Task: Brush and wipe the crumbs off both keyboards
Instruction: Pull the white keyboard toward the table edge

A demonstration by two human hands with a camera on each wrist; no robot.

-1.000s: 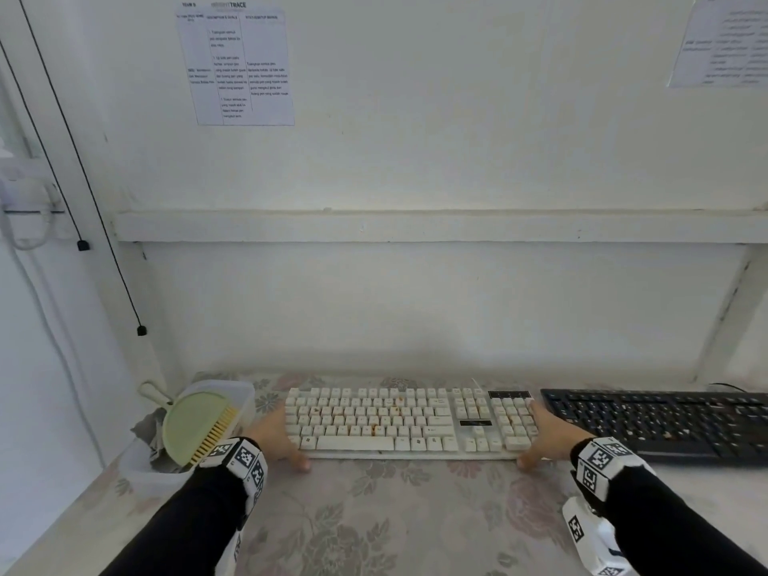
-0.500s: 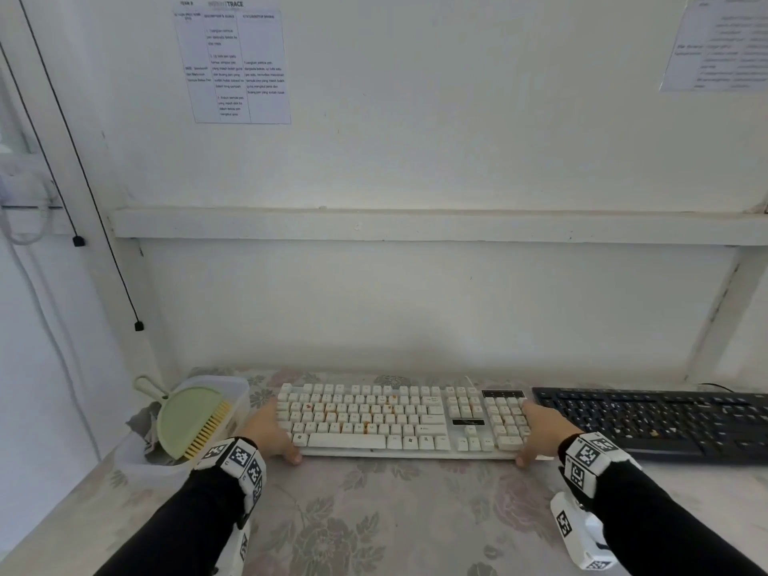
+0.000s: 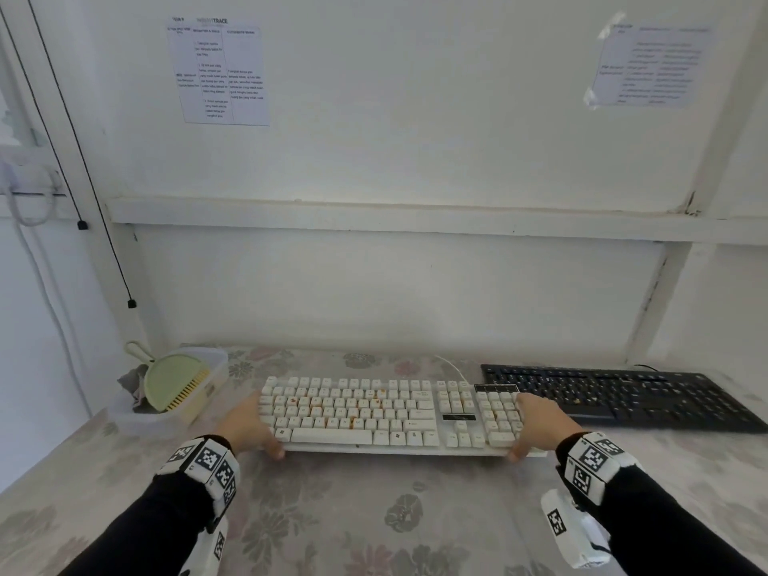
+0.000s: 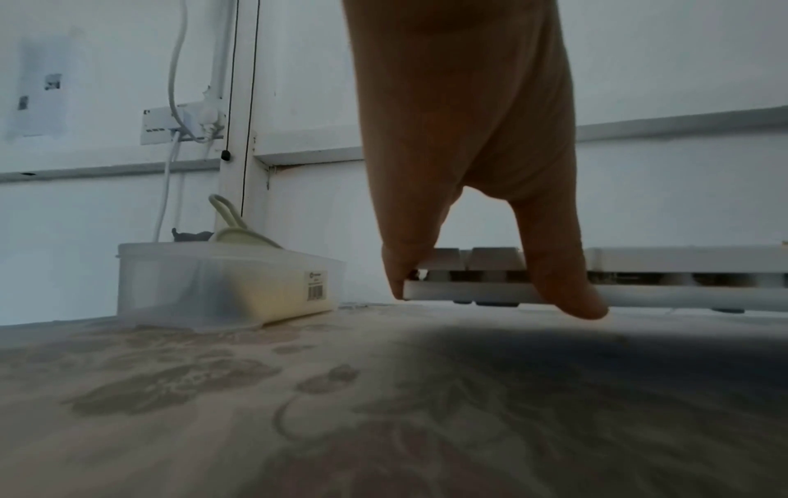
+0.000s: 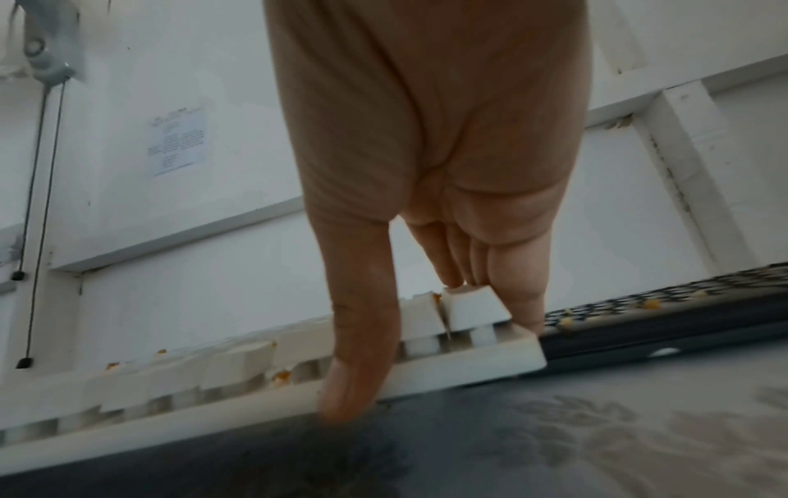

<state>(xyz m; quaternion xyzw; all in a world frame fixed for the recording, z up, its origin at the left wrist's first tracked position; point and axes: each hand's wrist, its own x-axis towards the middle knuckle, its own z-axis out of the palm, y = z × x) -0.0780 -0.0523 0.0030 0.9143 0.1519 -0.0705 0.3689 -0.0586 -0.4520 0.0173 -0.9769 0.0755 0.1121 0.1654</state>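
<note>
A white keyboard (image 3: 374,409) with orange crumbs (image 3: 379,393) on its keys lies across the middle of the flowered table. My left hand (image 3: 253,430) grips its left end, thumb (image 4: 567,286) on the front edge and fingers at the corner. On the right end, my right hand (image 3: 536,426) holds it with thumb (image 5: 354,370) against the front edge and fingers (image 5: 516,303) on the end keys. To the right lies a black keyboard (image 3: 623,397), with crumbs (image 5: 650,305) on it too. I cannot tell whether the white keyboard is off the table.
At the back left a clear plastic tub (image 3: 166,421) holds a green hand brush (image 3: 174,384) and a grey cloth (image 3: 131,384). The white wall stands just behind the keyboards. A flowered cloth (image 3: 374,513) covers the table in front of me.
Both hands have drawn the white keyboard toward me. Its right end now lies in front of the black keyboard's left end. The grip on both ends is unchanged.
</note>
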